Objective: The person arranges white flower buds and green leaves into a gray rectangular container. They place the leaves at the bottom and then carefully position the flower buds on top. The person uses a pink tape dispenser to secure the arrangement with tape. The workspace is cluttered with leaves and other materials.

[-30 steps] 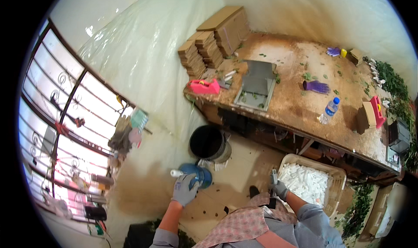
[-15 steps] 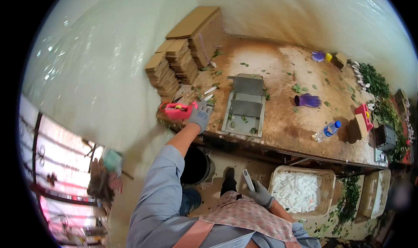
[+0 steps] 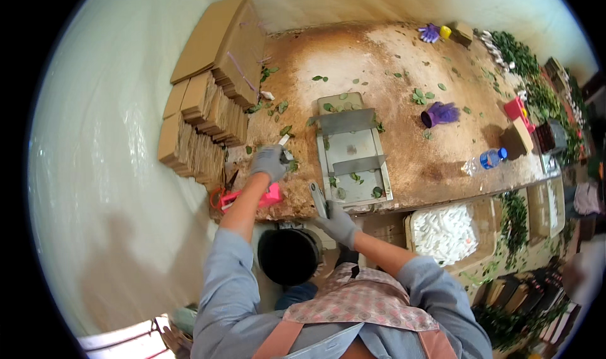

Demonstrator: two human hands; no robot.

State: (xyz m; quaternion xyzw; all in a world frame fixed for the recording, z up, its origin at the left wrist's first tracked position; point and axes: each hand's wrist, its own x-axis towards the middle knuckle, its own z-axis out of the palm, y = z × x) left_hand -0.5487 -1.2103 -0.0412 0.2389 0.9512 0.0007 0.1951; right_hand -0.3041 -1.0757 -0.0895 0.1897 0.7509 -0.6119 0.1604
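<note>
My right hand (image 3: 341,225), in a grey glove, is closed around a slim, pale grey elongated tool (image 3: 318,199) just off the table's front edge; its kind is unclear. My gloved left hand (image 3: 270,162) reaches over the table, fingers curled by a small dark thing and a white strip (image 3: 284,140); what it grips is mostly hidden. Below it, partly behind my left forearm, lies a pink tape dispenser (image 3: 271,195). Between the hands and the purple glove (image 3: 440,113) stands a grey metal tray (image 3: 387,192) with two upright plates and loose leaves.
Stacks of flat cardboard (image 3: 205,116) stand at left, with orange-handled scissors (image 3: 218,195) near them. A water bottle (image 3: 489,159) lies at right. Below the edge are a black bucket (image 3: 287,256) and a crate (image 3: 486,245) of white pieces. Leafy bundles (image 3: 540,97) line the far right.
My left hand has moved from the pink dispenser to beside the white strip. My right hand has risen with the grey tool to the table edge. The view has shifted closer to the table.
</note>
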